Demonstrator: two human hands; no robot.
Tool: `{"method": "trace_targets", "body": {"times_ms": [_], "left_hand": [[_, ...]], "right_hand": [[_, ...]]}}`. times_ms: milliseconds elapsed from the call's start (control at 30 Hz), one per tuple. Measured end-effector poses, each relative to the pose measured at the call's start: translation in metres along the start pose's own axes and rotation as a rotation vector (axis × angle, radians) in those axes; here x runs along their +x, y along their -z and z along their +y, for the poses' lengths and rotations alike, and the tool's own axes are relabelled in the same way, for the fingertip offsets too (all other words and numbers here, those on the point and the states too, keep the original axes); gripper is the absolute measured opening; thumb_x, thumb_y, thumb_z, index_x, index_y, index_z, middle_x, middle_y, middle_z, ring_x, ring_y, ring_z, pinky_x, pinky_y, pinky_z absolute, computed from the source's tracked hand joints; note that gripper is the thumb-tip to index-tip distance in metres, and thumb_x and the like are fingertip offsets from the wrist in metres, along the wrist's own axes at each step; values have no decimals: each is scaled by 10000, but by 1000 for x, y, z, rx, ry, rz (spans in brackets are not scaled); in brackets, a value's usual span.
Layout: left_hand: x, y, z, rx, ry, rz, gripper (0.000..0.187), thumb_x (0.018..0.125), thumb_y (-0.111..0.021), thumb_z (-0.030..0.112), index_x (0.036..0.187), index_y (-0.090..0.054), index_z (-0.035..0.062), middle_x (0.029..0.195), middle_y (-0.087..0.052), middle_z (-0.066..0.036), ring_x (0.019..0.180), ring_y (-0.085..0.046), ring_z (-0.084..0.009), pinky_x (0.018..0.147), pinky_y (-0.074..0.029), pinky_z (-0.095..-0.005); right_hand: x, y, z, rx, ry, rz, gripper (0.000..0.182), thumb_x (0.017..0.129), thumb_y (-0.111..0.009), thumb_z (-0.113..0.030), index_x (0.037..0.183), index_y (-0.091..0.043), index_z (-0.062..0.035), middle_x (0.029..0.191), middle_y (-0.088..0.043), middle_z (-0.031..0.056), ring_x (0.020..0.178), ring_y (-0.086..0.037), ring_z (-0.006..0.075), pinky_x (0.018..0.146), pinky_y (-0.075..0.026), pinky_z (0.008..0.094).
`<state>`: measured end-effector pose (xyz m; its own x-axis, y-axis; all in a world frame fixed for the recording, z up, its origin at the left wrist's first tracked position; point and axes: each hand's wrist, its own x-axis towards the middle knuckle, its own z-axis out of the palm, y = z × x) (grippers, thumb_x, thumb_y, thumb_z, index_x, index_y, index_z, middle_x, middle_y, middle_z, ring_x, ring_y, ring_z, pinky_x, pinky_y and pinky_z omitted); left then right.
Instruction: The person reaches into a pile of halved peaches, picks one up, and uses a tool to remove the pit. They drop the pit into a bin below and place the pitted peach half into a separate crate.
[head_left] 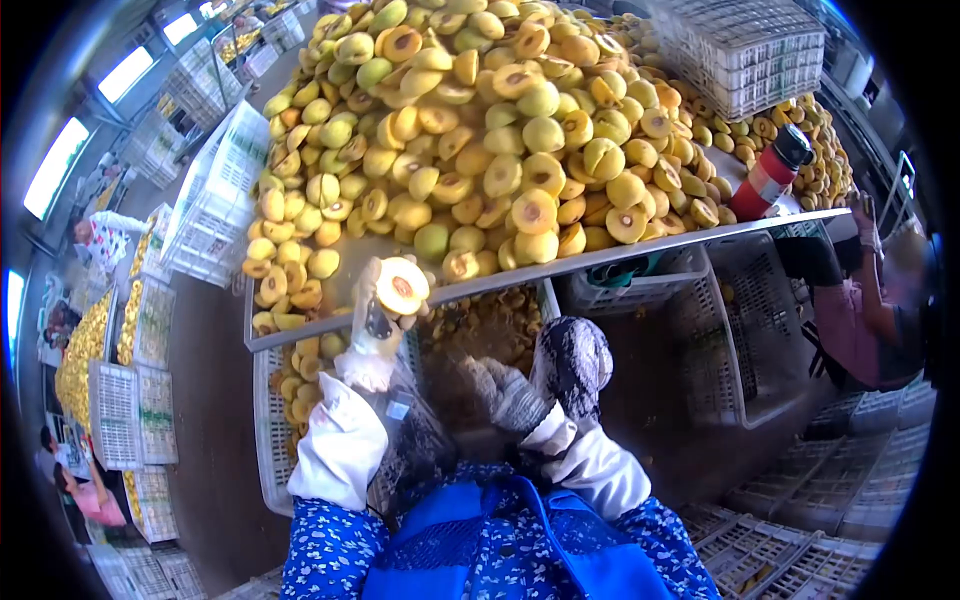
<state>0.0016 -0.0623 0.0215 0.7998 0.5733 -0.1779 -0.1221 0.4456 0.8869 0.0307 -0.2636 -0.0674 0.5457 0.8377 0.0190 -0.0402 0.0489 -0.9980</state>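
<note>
Head view, looking down past my blue apron point(500, 540) — my left hand point(375, 335), gloved in white, is raised to the near edge of the counter point(640, 255) and pinches 1 halved peach point(402, 286) between its fingertips, cut face toward me with the reddish pit hollow showing. That half sits just at the counter's metal lip, beside the foot of the heap. My right hand point(545, 375), in a dark patterned glove, hangs lower, below the counter edge and above the crate point(480, 330) of scraps; its fingers are curled inward, and I cannot tell whether anything is inside them.

A large pile of halved peaches point(480, 130) covers the counter, cut faces and yellow skins mixed. At the counter's far right end stands a red bottle point(772, 175) with a dark cap, tilted in view, and a white plastic basket point(745, 50) rests upside down on the fruit behind it. Another person point(860, 320) sits at the right, 1 arm lifted toward the counter.
</note>
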Motion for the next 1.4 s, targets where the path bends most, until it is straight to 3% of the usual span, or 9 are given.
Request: {"method": "trace_targets", "body": {"times_ms": [100,200,467,767,867,967,1067,1133,1400], "left_hand": [[-30,7,-17,-6,8,42,565,892,-427,519,1084,-528,-3,807,-643,-193,537,-607,-199,402,-424,-195],[-39,13,-29,-81,48,12,599,893,-419,522,1119,-513,-25,801,-639,-199,598,-619,-236,501,-488,-252],[-57,10,-36,42,-140,-88,522,917,-449,425,1050,-520,-75,765,-623,-170,702,-624,-229,662,-511,-289],[-68,5,-35,564,-491,-51,443,948,-397,357,968,-567,-52,726,-616,-99,651,-571,-155,669,-458,-255],[-75,-9,-30,439,-359,16,437,946,-396,353,960,-574,-45,714,-613,-92,659,-569,-147,668,-457,-257],[-71,-10,-35,228,-264,11,432,939,-402,351,949,-592,-37,743,-617,-79,682,-561,-130,650,-451,-247],[-64,5,-48,234,-197,-38,435,935,-405,353,935,-601,-35,755,-616,-72,687,-559,-128,647,-449,-243],[-57,16,-60,236,-146,-79,437,933,-408,355,926,-607,-34,763,-615,-68,691,-558,-126,646,-448,-240],[-45,11,-27,615,-126,-675,401,914,-428,335,878,-631,-9,805,-615,-67,731,-573,-149,667,-450,-258]], "right_hand": [[11,1,-29,-670,521,44,237,900,-458,-157,1096,-563,-77,833,-570,197,698,-595,352,552,-453,441],[17,-5,-51,-900,432,-81,322,824,-476,-81,1137,-519,-15,918,-567,196,706,-582,353,566,-482,415],[28,-20,-55,-632,4,-67,456,937,-336,-433,1211,-467,-94,803,-600,277,717,-578,447,645,-440,521],[20,-11,-53,-1002,225,-271,381,951,-351,-292,1239,-446,-61,871,-605,246,782,-589,409,660,-471,456],[22,-23,-29,-132,84,-127,379,921,-416,-206,1266,-441,-52,860,-594,209,747,-593,374,676,-467,414],[24,-19,-18,-527,546,-50,342,930,-439,-200,1217,-506,-26,812,-603,171,705,-592,313,684,-458,388],[26,-20,-29,84,-209,-145,339,951,-442,-268,1118,-589,-12,730,-591,137,649,-572,222,626,-452,348],[27,-7,9,77,38,-238,410,929,-464,-391,976,-639,-23,671,-573,105,603,-540,174,570,-432,316],[12,9,-30,102,-464,-374,602,801,-496,-665,664,-593,-87,515,-494,28,416,-453,121,405,-332,242]]}}
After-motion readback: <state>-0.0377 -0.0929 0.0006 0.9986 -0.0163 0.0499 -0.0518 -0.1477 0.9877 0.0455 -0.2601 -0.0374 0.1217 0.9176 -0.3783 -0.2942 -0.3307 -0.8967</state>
